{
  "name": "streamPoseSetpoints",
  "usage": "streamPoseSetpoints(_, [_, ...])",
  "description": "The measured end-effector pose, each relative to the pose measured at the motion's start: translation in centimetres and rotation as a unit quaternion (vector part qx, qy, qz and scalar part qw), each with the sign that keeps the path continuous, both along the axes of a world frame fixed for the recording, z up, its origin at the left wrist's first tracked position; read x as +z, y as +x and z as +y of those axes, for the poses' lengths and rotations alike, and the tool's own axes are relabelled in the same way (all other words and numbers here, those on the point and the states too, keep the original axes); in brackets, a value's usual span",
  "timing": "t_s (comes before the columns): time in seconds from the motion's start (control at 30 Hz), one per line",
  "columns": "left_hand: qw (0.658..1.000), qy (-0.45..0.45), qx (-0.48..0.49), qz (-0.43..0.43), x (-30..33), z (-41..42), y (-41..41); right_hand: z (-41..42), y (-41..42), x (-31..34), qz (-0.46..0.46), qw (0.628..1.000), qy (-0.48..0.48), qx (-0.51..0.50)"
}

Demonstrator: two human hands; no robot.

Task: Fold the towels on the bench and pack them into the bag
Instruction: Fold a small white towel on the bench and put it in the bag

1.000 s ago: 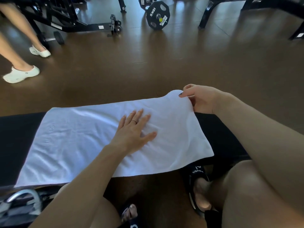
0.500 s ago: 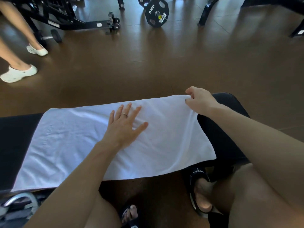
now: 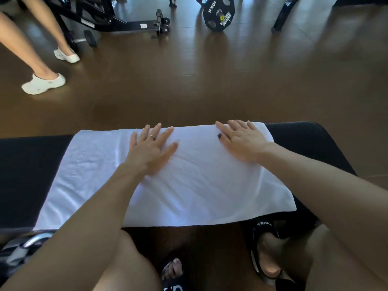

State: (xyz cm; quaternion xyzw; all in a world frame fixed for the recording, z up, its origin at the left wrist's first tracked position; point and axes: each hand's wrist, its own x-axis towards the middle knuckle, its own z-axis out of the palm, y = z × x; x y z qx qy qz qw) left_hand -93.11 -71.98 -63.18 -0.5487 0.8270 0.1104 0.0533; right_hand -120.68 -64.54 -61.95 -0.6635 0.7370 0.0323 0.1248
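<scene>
— White cloth first: where does the towel (image 3: 201,185) lie?

— Spread flat across the black padded surface (image 3: 27,175), its long side running left to right in front of me. The near edge hangs just over the surface's front edge, above my knees. Light creases show on the left part.

— State of your hands?

— Both lie flat on the towel, fingers straight and spread, gripping nothing. My left hand (image 3: 151,152) rests near the middle of the far edge, a ring (image 3: 151,137) on one finger. My right hand (image 3: 241,141) rests at the far right corner, fingertips reaching the far edge, thumbnail dark.

— The bag?

— Something with a grey curved bar (image 3: 35,240) sits at the lower left, under the towel's near left corner. I cannot tell whether it is the bag.

— Surroundings?

— Brown floor (image 3: 210,91) beyond the surface. A black weight plate (image 3: 218,14) marked 10KG lies on it near black gym frames (image 3: 117,24). Another person's legs in white clogs (image 3: 45,84) stand at the upper left. My feet wear black slides (image 3: 265,248).
</scene>
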Motion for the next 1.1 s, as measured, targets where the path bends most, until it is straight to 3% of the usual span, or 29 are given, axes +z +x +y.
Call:
streamPoseSetpoints(0.1, [1.000,0.003,-0.003,0.019,0.2,-1.0,0.0,-0.5,-1.0,-0.3,0.010,0.997,0.000,-0.071])
streamPoseSetpoints(0.2, [0.999,-0.032,0.024,0.026,0.0,-1.9,-0.2,-0.7,-0.1,-0.3,0.014,0.998,-0.027,-0.058])
streamPoseSetpoints(0.3, [0.999,-0.016,0.038,-0.028,-0.1,-2.8,0.2,-0.9,0.6,-0.6,-0.002,0.999,-0.020,-0.028])
streamPoseSetpoints(0.57, [0.998,-0.025,0.050,-0.027,0.8,-2.2,-1.0,0.9,-1.4,-0.9,0.007,0.992,-0.017,-0.125])
streamPoseSetpoints(0.67, [0.992,-0.072,-0.075,0.066,1.9,2.5,-5.4,2.9,-1.7,-0.3,0.004,0.988,-0.065,-0.142])
streamPoseSetpoints(0.73, [0.978,-0.018,-0.177,0.109,2.1,6.4,-8.5,4.4,-1.6,0.6,-0.027,0.980,-0.102,-0.166])
streamPoseSetpoints(0.83, [0.960,0.035,-0.267,0.073,0.9,10.1,-10.9,7.0,-2.4,2.1,-0.082,0.966,-0.082,-0.233])
streamPoseSetpoints(0.93, [0.954,-0.008,-0.298,0.020,-0.2,11.4,-11.0,9.7,-3.4,3.5,-0.150,0.954,-0.021,-0.258])
streamPoseSetpoints(1.1, [0.956,-0.043,-0.284,0.065,0.3,12.1,-10.6,11.2,-3.0,4.8,-0.279,0.911,0.056,-0.298])
